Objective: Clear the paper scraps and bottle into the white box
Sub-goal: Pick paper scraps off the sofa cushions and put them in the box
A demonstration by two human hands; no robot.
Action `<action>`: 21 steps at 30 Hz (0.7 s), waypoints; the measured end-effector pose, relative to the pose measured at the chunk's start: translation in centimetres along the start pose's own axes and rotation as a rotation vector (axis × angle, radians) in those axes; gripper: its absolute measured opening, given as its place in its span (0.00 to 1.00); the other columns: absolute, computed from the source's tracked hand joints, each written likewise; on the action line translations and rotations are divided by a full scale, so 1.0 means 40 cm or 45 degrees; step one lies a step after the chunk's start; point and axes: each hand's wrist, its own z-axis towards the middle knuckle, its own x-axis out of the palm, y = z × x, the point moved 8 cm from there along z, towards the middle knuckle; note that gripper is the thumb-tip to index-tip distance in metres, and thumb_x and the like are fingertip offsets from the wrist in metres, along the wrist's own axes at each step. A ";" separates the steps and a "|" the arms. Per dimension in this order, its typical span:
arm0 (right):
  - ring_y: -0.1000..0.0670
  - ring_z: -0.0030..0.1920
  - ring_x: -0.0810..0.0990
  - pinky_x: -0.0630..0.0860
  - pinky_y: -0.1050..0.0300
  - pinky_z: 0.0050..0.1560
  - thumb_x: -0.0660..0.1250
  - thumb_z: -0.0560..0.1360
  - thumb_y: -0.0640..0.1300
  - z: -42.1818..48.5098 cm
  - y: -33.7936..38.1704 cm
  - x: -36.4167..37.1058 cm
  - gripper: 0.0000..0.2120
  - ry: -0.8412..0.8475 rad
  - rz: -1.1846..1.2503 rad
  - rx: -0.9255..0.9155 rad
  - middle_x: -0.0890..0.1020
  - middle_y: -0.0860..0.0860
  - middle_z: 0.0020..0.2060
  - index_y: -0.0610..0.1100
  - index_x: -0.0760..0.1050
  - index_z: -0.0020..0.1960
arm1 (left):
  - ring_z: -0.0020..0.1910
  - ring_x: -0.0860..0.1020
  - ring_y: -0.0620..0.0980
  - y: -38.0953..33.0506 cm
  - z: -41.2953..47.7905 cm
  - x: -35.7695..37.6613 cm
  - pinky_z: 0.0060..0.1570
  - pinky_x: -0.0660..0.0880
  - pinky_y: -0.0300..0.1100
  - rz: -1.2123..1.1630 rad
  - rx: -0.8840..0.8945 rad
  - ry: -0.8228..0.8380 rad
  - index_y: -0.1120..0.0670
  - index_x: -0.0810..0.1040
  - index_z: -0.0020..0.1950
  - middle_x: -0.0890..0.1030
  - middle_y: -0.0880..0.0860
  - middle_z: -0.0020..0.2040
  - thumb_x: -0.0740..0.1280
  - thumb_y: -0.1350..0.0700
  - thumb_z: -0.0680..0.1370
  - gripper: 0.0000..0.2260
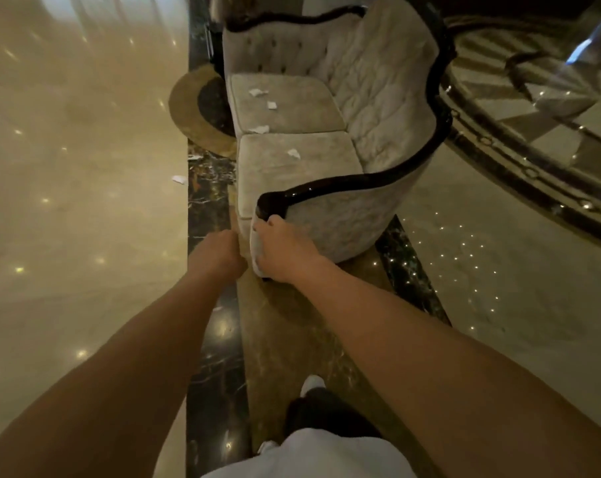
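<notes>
Several white paper scraps lie on the seat cushions of a pale two-seat sofa [292, 174]: one scrap [257, 92] at the far cushion, another scrap [271, 105] beside it, a third scrap [259, 129] at the cushion seam, and one scrap [293, 152] on the near cushion. A further scrap [179, 179] lies on the floor left of the sofa. My right hand [282, 250] grips the front of the sofa's near armrest. My left hand [220, 251] is curled against the sofa's near front corner, its fingertips hidden. No bottle or white box is in view.
The sofa has a dark glossy wooden trim [326, 188] along arm and back. A round gold and black floor inlay [202, 108] lies left of it. Polished marble floor with dark border strips [209, 339] surrounds it. My feet in white shoes [311, 384] stand below.
</notes>
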 end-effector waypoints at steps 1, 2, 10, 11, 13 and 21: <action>0.42 0.58 0.74 0.70 0.51 0.48 0.63 0.77 0.44 0.037 -0.001 0.001 0.19 0.015 -0.024 -0.004 0.71 0.44 0.61 0.44 0.67 0.67 | 0.30 0.72 0.48 0.009 0.033 -0.004 0.33 0.73 0.43 0.006 -0.015 0.008 0.49 0.72 0.37 0.74 0.50 0.34 0.68 0.58 0.68 0.06; 0.41 0.59 0.74 0.71 0.50 0.49 0.63 0.77 0.44 0.070 -0.012 0.001 0.19 0.036 -0.033 0.008 0.71 0.44 0.61 0.44 0.66 0.67 | 0.31 0.73 0.49 0.014 0.064 -0.009 0.33 0.73 0.43 0.015 -0.024 0.017 0.49 0.72 0.37 0.73 0.49 0.33 0.68 0.58 0.68 0.06; 0.40 0.58 0.75 0.76 0.46 0.53 0.64 0.77 0.43 0.371 -0.200 -0.052 0.17 0.166 -0.090 0.208 0.73 0.43 0.60 0.43 0.69 0.64 | 0.38 0.76 0.55 -0.001 0.348 -0.107 0.38 0.76 0.47 0.212 0.074 0.057 0.48 0.71 0.39 0.75 0.51 0.39 0.67 0.57 0.67 0.07; 0.40 0.57 0.75 0.77 0.45 0.53 0.64 0.76 0.43 0.413 -0.219 -0.066 0.16 0.172 -0.094 0.229 0.73 0.43 0.59 0.43 0.69 0.64 | 0.39 0.76 0.56 -0.004 0.386 -0.122 0.38 0.75 0.47 0.253 0.092 0.069 0.48 0.70 0.39 0.75 0.51 0.39 0.67 0.57 0.67 0.07; 0.41 0.56 0.76 0.78 0.45 0.53 0.64 0.75 0.42 0.514 -0.252 -0.099 0.17 0.140 -0.085 0.245 0.73 0.44 0.59 0.43 0.70 0.63 | 0.41 0.77 0.57 -0.009 0.484 -0.156 0.37 0.73 0.46 0.317 0.114 0.054 0.49 0.71 0.41 0.72 0.51 0.39 0.66 0.56 0.69 0.05; 0.42 0.51 0.78 0.74 0.51 0.45 0.63 0.74 0.39 0.862 -0.251 -0.051 0.14 0.228 -0.089 0.317 0.76 0.44 0.57 0.42 0.74 0.59 | 0.48 0.78 0.57 0.008 0.754 -0.122 0.40 0.75 0.48 0.238 0.195 0.184 0.51 0.76 0.53 0.79 0.54 0.50 0.67 0.56 0.70 0.12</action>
